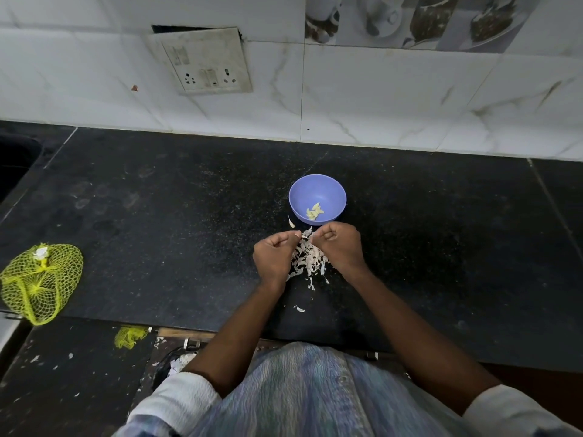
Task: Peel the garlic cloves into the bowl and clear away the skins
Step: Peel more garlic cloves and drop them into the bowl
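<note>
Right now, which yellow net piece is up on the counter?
The big net bag at the counter's left edge. The small scrap lies lower down, off the counter.

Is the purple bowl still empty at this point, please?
No, the purple bowl already holds a few peeled garlic cloves near its bottom.

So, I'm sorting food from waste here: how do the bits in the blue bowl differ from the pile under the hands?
The peeled cloves are pale yellow and plump; the skins are whitish, thin and flaky. The cloves are few and sit together inside the blue bowl; the skins are many and lie scattered on the black counter, between the left hand and right hand. Both look like parts of the same garlic.
</note>
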